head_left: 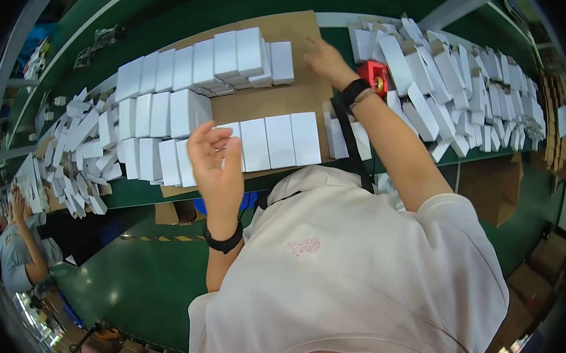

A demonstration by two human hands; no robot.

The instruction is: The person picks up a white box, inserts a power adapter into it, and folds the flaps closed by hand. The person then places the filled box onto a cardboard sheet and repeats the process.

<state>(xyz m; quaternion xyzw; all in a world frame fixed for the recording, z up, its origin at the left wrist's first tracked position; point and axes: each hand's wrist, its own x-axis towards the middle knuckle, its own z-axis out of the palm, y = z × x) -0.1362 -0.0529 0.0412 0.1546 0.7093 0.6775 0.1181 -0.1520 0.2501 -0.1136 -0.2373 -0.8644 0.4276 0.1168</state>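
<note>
My left hand (pixel 215 161) is raised in front of the near row of white boxes (pixel 280 140). Its fingers are loosely bent and apart, with nothing visible in them. Close behind its fingertips stands a white box (pixel 186 111) at the end of a middle row. My right hand (pixel 326 62) is over the right part of a brown cardboard sheet (pixel 245 104), fingers extended leftward and nothing seen in them. To its left is the stacked far row of white boxes (pixel 203 61). Both wrists wear black bands.
Loose heaps of white boxes lie right (pixel 447 86) and left (pixel 84 144) on the green table. A red tape dispenser (pixel 374 77) sits by my right wrist. Another person (pixel 22 240) is at far left. Cardboard cartons (pixel 490 188) stand below the table on the right.
</note>
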